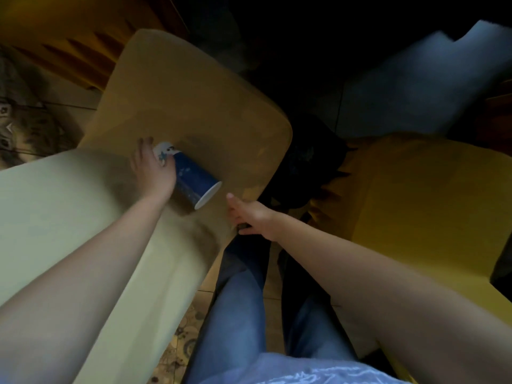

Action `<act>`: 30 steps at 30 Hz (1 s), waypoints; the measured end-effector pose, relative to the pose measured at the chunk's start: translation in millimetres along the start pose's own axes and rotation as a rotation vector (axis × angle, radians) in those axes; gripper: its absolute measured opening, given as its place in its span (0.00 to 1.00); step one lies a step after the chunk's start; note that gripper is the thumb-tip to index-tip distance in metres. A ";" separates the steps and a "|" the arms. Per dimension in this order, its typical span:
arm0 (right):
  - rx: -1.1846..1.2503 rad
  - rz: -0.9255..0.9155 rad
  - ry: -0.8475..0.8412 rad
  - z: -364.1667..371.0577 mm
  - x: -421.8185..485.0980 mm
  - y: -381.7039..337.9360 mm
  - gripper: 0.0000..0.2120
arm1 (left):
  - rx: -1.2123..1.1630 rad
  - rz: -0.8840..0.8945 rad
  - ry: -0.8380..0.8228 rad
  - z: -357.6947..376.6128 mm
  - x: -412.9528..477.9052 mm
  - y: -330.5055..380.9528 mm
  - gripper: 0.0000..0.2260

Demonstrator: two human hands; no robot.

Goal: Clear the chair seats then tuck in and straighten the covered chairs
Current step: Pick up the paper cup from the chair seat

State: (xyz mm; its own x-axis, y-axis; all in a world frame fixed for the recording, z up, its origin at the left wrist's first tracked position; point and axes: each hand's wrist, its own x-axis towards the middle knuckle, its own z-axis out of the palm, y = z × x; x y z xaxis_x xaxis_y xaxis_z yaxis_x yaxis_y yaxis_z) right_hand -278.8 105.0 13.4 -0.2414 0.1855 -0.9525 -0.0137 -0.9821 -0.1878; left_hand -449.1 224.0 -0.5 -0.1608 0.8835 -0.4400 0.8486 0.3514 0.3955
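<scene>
A chair in a pale yellow cover (pixel 194 101) fills the left and centre, its back (pixel 69 217) running toward me at lower left. On the seat lies a blue cylindrical container (pixel 191 176) on its side, white ends showing. My left hand (pixel 153 170) is wrapped around its far end. My right hand (pixel 249 214) grips the near right edge of the seat, fingers curled under the cover. A second chair in a deeper yellow cover (pixel 415 206) stands to the right.
A dark gap (pixel 302 162) with black things in it separates the two chairs. A pale blue-grey cloth (pixel 421 79) lies at the far right. Wooden slats (pixel 72 51) show at upper left, patterned floor tiles (pixel 182 336) below. My legs in jeans (pixel 235 300) stand between the chairs.
</scene>
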 end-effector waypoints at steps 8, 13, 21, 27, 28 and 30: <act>-0.094 -0.054 -0.015 19.1 16.9 -22.6 0.22 | -0.045 -0.176 -0.159 5.6 17.5 -8.8 0.18; -0.008 0.001 0.077 -3.8 24.5 -6.8 0.20 | -0.140 -0.301 -0.063 17.9 -0.8 -15.6 0.13; 0.237 -0.012 0.226 -72.3 16.8 22.1 0.19 | -0.267 -0.503 -0.211 52.3 -55.9 1.8 0.13; -0.295 -0.268 0.674 -141.6 -14.9 51.0 0.04 | -0.408 -0.550 -0.444 100.5 -105.9 50.7 0.12; -0.286 -0.284 0.705 -149.0 -20.0 53.6 0.06 | -0.443 -0.588 -0.478 110.0 -111.9 59.8 0.12; -0.240 -0.313 0.769 -161.6 -26.1 55.2 0.11 | -0.479 -0.642 -0.545 127.4 -121.1 79.3 0.11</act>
State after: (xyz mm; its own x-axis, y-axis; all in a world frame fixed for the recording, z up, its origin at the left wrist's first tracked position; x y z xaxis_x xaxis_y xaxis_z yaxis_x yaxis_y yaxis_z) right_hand -116.5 51.2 -10.8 0.4645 0.5014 -0.7300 0.2562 -0.8651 -0.4312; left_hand -298.1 105.4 -18.6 -0.1642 0.2570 -0.9523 0.3657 0.9125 0.1832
